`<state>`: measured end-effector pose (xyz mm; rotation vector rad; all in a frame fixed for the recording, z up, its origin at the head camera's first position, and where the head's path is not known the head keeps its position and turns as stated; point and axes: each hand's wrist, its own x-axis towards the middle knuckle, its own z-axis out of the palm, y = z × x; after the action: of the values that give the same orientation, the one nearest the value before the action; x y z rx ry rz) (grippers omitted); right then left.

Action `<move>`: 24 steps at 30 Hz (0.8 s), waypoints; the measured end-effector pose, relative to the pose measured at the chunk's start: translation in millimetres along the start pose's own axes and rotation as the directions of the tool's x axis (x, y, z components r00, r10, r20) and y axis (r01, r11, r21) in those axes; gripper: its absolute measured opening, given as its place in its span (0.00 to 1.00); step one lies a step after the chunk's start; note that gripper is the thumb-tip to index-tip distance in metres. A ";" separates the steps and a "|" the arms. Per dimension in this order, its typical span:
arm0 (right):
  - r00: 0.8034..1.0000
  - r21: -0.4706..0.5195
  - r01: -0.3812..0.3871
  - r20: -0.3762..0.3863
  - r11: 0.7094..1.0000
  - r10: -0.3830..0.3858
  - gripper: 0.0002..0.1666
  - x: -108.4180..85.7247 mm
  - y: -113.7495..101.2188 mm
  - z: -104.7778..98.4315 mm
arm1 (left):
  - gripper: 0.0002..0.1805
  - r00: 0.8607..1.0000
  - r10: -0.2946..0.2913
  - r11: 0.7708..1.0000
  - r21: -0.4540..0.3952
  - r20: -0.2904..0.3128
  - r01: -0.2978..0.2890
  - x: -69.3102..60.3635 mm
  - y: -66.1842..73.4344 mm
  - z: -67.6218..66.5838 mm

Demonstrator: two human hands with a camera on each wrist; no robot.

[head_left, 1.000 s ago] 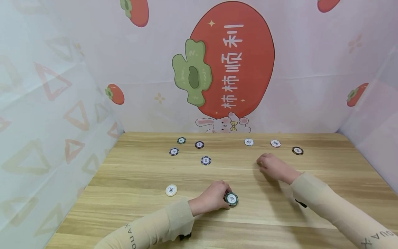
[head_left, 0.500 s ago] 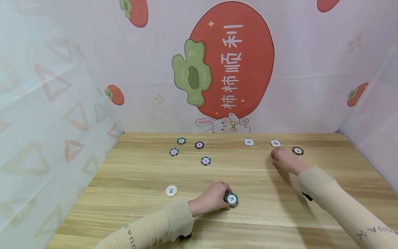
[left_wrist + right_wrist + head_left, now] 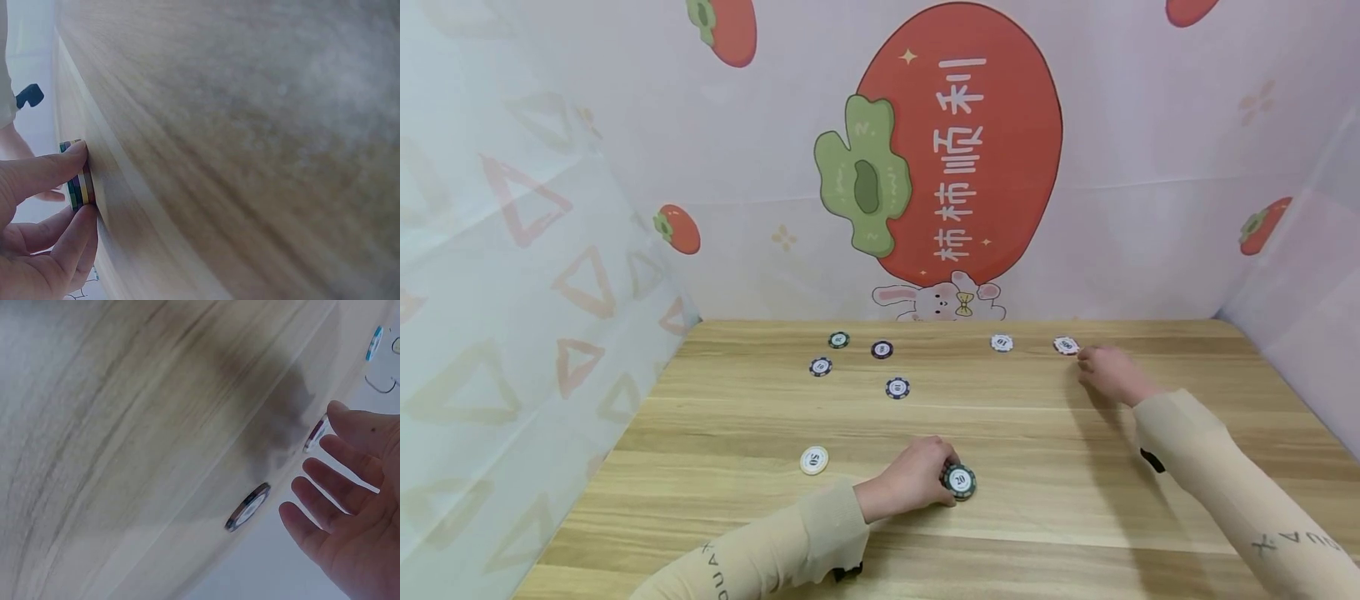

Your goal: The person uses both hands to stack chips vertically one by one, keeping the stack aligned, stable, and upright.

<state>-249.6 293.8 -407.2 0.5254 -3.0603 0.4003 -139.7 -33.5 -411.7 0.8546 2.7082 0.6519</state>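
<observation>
In the head view, my left hand (image 3: 913, 479) pinches a short stack of poker chips, topped by a green 20 chip (image 3: 959, 481), at the front middle of the table. The left wrist view shows the stack's coloured edges (image 3: 80, 181) between thumb and fingertips, standing on the wood. My right hand (image 3: 1112, 372) hovers at the back right, beside a white-and-red 500 chip (image 3: 1065, 345). Its fingers are spread and hold nothing in the right wrist view, where a dark-rimmed chip (image 3: 248, 507) lies on the table near the fingertips. The hand hides that chip in the head view.
A white 10 chip (image 3: 1002, 342) lies at the back. On the left are a green chip (image 3: 838, 340), a purple chip (image 3: 882, 350), two blue-and-white chips (image 3: 897, 388) and a pale yellow 50 chip (image 3: 814, 460). Patterned cloth walls (image 3: 760, 167) surround the wooden table (image 3: 715, 425).
My right hand has moved rightward and a little farther back, past the 500 chip, and now covers the dark-rimmed chip. The left hand and its stack have stayed in place.
</observation>
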 end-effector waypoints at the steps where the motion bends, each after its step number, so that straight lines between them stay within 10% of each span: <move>1: 1.000 0.001 0.005 -0.008 1.000 -0.005 0.17 0.1 3.3 0.6 | 0.20 1.000 0.004 1.000 0.002 -0.002 -0.004 0.0 0.0 0.1; 24: 0.998 -0.050 -0.070 -0.011 0.996 0.069 0.15 -1.0 31.1 -5.4 | 0.20 1.000 -0.005 0.999 0.033 0.004 0.005 -0.9 1.6 -0.3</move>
<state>-259.1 323.9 -409.8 0.4147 -3.0770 0.3257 -138.2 -33.0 -410.7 0.8559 2.7236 0.6051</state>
